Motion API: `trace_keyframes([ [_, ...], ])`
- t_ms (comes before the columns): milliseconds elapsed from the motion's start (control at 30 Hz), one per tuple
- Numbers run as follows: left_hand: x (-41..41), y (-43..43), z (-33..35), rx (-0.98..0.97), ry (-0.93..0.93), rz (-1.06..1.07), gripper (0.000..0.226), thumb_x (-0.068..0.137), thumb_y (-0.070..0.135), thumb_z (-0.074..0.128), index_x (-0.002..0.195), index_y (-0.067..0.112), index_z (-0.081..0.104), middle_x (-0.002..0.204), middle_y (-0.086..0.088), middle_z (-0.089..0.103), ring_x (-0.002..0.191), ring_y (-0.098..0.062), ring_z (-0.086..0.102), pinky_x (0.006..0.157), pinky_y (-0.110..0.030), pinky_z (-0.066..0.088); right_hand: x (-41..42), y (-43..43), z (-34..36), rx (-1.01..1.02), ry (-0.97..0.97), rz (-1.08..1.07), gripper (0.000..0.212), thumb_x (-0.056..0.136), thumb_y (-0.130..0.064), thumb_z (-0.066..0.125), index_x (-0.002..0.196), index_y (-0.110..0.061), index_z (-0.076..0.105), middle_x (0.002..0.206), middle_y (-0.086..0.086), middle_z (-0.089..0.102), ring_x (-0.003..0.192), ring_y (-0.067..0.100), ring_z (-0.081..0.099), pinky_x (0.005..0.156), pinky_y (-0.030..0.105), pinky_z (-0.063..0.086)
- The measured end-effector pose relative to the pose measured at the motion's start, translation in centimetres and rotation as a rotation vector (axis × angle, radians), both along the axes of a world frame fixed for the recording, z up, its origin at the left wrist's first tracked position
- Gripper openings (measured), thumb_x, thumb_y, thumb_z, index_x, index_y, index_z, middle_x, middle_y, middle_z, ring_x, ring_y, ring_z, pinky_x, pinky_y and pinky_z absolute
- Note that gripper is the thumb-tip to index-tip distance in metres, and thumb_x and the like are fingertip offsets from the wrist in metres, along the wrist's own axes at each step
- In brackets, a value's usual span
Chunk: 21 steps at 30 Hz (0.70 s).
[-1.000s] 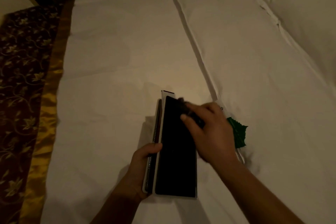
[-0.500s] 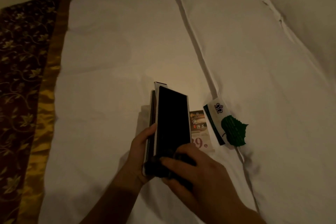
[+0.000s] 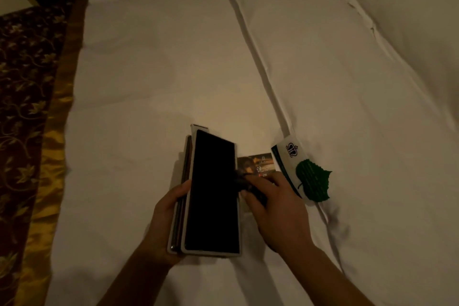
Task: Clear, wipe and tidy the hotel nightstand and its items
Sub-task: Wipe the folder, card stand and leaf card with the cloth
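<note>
Above the bed (image 3: 149, 69), left hand (image 3: 169, 211) grips a black folder (image 3: 211, 194), right hand (image 3: 280, 213) pinches a dark cloth (image 3: 242, 180) against it: wiping, I judge; next likely needs it flipped.

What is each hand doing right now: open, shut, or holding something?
Left hand: grips the stack of dark-faced panels by its left edge.
Right hand: holds a dark cloth against the top panel's right edge.

Single head cam, close, angled fwd & down over white bed (image 3: 154, 62).
</note>
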<state>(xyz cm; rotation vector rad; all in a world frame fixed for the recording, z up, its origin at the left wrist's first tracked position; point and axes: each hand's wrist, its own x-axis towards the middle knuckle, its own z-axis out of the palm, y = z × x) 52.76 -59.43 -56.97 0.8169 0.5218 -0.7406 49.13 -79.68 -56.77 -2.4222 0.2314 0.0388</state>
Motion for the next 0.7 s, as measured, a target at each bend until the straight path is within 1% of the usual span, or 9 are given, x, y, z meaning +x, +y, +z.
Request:
trace_keyframes([
  [67,0.3,1.5,-0.1,0.13,-0.034,-0.095,0.053,0.074,0.036,0.076,0.119,0.009,0.072,0.109,-0.021,0.074,0.095,-0.037,0.074,0.075,-0.042,0.06,0.4,-0.1,-0.5,0.009,-0.002,-0.019,0.037,0.089,-0.048,0.056,0.125,-0.039,0.06,0.114,-0.008,0.055,0.088,0.009,0.059,0.064,0.017,0.045],
  [133,0.8,2.7,-0.2,0.378,-0.183,-0.198,0.071,0.061,0.04,0.086,0.127,0.022,0.067,0.113,-0.016,0.074,0.099,-0.037,0.073,0.076,-0.044,0.06,0.1,-0.3,-0.9,0.03,0.015,-0.014,0.037,0.088,-0.05,0.056,0.124,-0.04,0.06,0.112,-0.009,0.055,0.085,0.007,0.056,0.063,0.014,0.042],
  [233,1.7,3.3,-0.9,0.955,-0.409,-0.262,0.084,0.06,0.029,0.091,0.136,0.042,0.056,0.121,-0.003,0.07,0.1,-0.03,0.072,0.083,-0.045,0.06,-0.3,-1.0,-1.3,0.043,0.037,-0.021,0.036,0.087,-0.045,0.061,0.122,-0.04,0.062,0.113,-0.008,0.056,0.085,0.006,0.055,0.064,0.015,0.043],
  [333,1.1,3.4,-3.0,1.705,-0.605,-0.524,0.091,0.067,0.041,0.083,0.148,0.039,0.041,0.143,-0.01,0.046,0.125,-0.036,0.05,0.108,-0.055,0.039,-0.4,-2.0,-1.5,0.074,0.038,-0.059,0.033,0.088,-0.04,0.064,0.12,-0.039,0.064,0.106,-0.011,0.055,0.078,-0.004,0.05,0.061,0.006,0.035],
  [367,0.6,3.5,-3.8,1.801,-0.621,-0.544,0.091,0.068,0.041,0.081,0.149,0.035,0.041,0.146,-0.015,0.042,0.129,-0.04,0.043,0.11,-0.057,0.032,-0.5,-2.3,-1.5,0.086,0.035,-0.078,0.032,0.088,-0.038,0.064,0.12,-0.039,0.064,0.103,-0.012,0.054,0.077,-0.007,0.049,0.059,0.005,0.035],
  [467,-0.7,3.1,-5.4,1.755,-0.526,-0.586,0.094,0.07,0.047,0.082,0.152,0.031,0.038,0.151,-0.02,0.034,0.136,-0.042,0.032,0.111,-0.062,0.028,-0.4,-3.1,-1.7,0.12,0.025,-0.124,0.031,0.088,-0.034,0.065,0.119,-0.036,0.065,0.098,-0.012,0.053,0.081,-0.013,0.048,0.061,0.006,0.037],
  [533,-1.2,2.7,-5.9,1.79,-0.541,-0.655,0.088,0.072,0.058,0.077,0.148,0.029,0.044,0.15,-0.021,0.035,0.138,-0.043,0.031,0.11,-0.063,0.03,-0.5,-3.7,-2.0,0.121,0.019,-0.126,0.031,0.087,-0.035,0.066,0.119,-0.034,0.067,0.097,-0.012,0.054,0.083,-0.011,0.05,0.061,0.006,0.037],
  [633,-1.3,1.1,-5.7,1.89,-0.779,-0.557,0.055,0.081,0.057,0.057,0.12,0.019,0.069,0.134,-0.023,0.052,0.129,-0.045,0.045,0.102,-0.063,0.036,-0.7,-4.5,-2.3,0.111,0.026,-0.141,0.031,0.088,-0.036,0.065,0.119,-0.035,0.066,0.096,-0.014,0.052,0.083,-0.01,0.05,0.059,0.007,0.035],
  [700,-1.1,-1.3,-5.8,1.791,-0.958,-0.507,0.046,0.084,0.049,0.049,0.111,0.018,0.071,0.117,-0.014,0.062,0.114,-0.037,0.057,0.096,-0.053,0.045,-0.9,-5.0,-2.6,0.103,0.027,-0.155,0.032,0.087,-0.04,0.063,0.119,-0.038,0.065,0.097,-0.015,0.052,0.083,-0.01,0.05,0.057,0.007,0.033],
])
